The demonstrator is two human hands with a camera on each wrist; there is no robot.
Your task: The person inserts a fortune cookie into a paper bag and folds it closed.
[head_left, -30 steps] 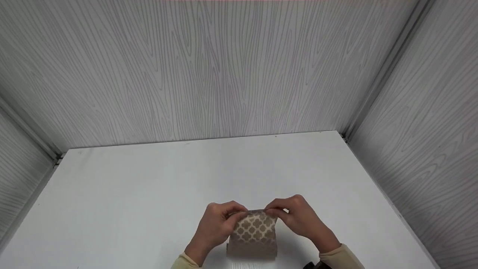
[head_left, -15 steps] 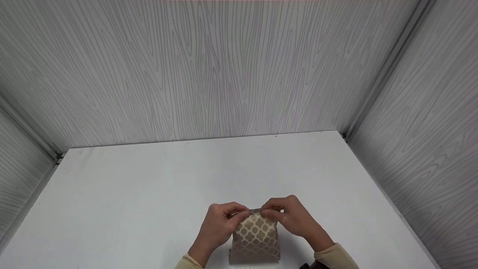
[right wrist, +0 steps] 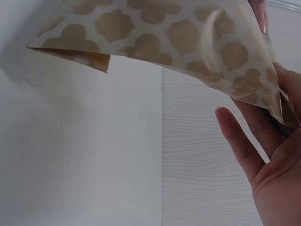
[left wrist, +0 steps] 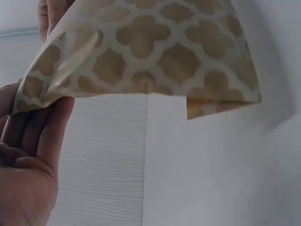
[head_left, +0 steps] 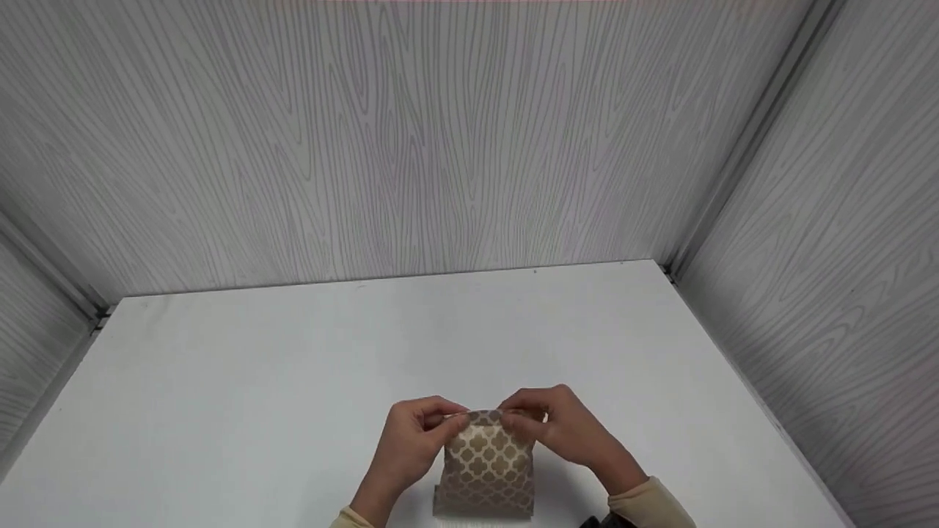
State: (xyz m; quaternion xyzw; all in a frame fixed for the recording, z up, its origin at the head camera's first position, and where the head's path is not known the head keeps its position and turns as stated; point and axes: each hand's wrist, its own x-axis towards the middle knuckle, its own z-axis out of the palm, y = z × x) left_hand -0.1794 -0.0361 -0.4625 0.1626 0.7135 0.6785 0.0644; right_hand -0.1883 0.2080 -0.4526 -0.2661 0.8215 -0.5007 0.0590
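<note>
A small tan paper bag with a cream quatrefoil lattice stands at the front of the white table. My left hand pinches the left end of its top edge between thumb and fingers. At the right end, my right hand pinches the same edge. A narrow strip along the top looks folded over between the two thumbs. Close up in the left wrist view, the bag hangs from the left hand. In the right wrist view one finger of the right hand sticks out away from the paper.
The white tabletop stretches out around the hands. Grey wood-grain panels rise at the back and along both sides, the right panel being nearest. A dark object shows beside the right sleeve at the bottom edge.
My right hand has moved inward along the top edge, closer to the left hand. The bag's front is now more fully visible, and a strip shows at its top. The view has shifted slightly.
</note>
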